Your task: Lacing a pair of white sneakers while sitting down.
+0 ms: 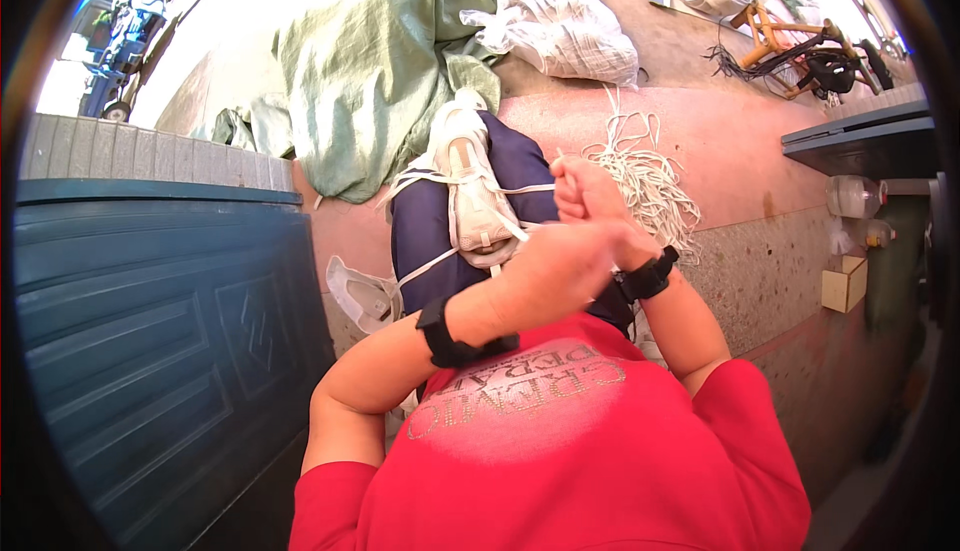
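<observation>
A pale, cream-coloured shoe (478, 213) lies on the lap near the centre of the frame, resting on dark blue trousers (424, 236), with thin whitish laces (427, 266) spreading from it to both sides. The right hand (590, 194) is just right of the shoe, its fingers curled into a loose fist; one lace strand runs across the lap towards it, but whether the fingers grip that strand cannot be told. The left hand (570, 266) reaches across in front of it, overlapping the right wrist in this view; it is blurred and its fingers are hidden, so how far they are open and what they hold cannot be told. Each wrist wears a black band (450, 336). A tangled heap of whitish cord (645, 186) lies on the reddish floor (735, 151) right of centre, and another light shoe (358, 296) sits left of the knees. At upper centre, a green sheet (370, 61) drapes down beside a full white bag (562, 31). A blue panelled door (150, 301) fills the left side, and a wooden frame (765, 39) stands at upper right.
</observation>
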{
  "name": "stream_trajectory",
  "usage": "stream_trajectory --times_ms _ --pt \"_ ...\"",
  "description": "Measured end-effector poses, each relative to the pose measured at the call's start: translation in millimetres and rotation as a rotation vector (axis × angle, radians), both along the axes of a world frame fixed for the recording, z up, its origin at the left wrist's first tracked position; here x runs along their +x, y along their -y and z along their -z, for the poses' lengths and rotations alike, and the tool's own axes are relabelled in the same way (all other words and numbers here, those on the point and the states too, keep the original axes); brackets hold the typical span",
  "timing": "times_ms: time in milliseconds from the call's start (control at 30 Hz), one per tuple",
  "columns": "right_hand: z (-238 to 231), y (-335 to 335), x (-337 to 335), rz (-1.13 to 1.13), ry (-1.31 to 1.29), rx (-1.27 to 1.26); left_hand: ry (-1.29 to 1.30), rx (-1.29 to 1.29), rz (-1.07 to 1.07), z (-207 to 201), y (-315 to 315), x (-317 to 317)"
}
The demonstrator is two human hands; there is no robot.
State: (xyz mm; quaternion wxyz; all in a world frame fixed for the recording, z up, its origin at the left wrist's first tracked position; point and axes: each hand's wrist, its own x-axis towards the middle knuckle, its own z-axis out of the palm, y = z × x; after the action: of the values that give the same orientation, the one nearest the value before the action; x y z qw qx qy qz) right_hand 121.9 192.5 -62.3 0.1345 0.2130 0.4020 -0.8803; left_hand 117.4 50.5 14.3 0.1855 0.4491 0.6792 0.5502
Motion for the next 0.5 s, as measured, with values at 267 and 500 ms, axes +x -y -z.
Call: stream_trajectory --times_ms 267,500 --pt "-0.8 61.5 -12.2 0.016 -0.057 0.010 0.763 0.002 -0.645 51.2 52.6 -35.5" --pt "-0.9 77.1 -16.9 -0.039 -0.146 0.123 0.742 -0.119 -0.699 59.3 64.0 -33.2"
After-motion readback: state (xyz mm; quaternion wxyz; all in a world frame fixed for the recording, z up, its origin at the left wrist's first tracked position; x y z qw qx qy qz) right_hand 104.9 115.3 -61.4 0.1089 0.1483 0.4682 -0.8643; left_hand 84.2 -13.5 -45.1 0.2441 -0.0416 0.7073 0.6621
